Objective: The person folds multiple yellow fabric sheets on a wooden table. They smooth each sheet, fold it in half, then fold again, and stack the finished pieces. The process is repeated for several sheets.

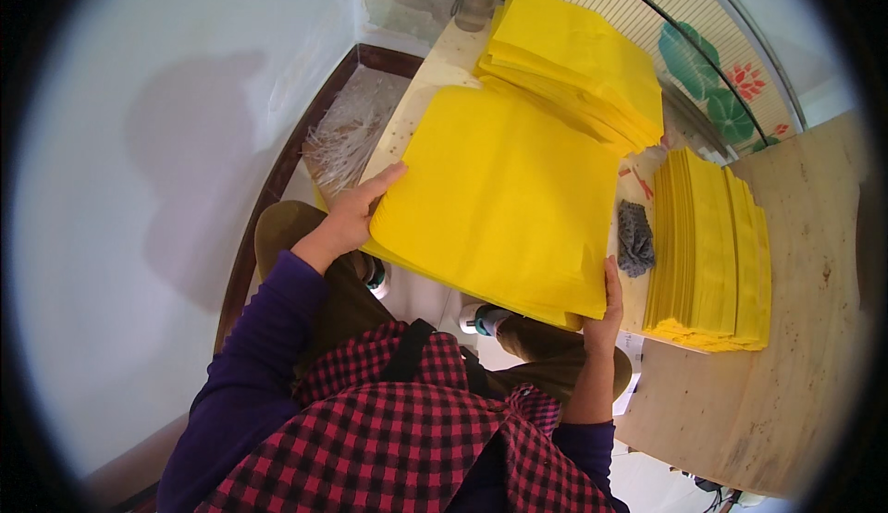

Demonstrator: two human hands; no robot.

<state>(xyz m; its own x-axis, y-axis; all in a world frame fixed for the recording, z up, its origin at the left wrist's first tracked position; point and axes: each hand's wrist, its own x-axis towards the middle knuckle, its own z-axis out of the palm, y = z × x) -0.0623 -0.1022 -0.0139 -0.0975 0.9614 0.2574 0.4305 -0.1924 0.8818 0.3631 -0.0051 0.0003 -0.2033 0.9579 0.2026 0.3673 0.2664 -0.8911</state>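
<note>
Yellow stack (504, 203), hands (350, 219) at opposite edges

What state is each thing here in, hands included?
Left hand: touching near yellow stack's left edge
Right hand: touching its right edge
Near yellow stack: flat, slightly uneven at the near edge
Far yellow stack: piled, edges staggered
Right yellow stack: layered closely
Gray cloth: crumpled
Jar: upright; lid unclear
White strips: loose, tangled

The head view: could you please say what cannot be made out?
In the head view:
- Left hand and right hand: each partly hidden by the rectangular yellow fabric-like sheets.
- Transparent cylindrical jar: contents too small and dim.
- Dark tangled items, lower right: too small, near the black rim.
</note>
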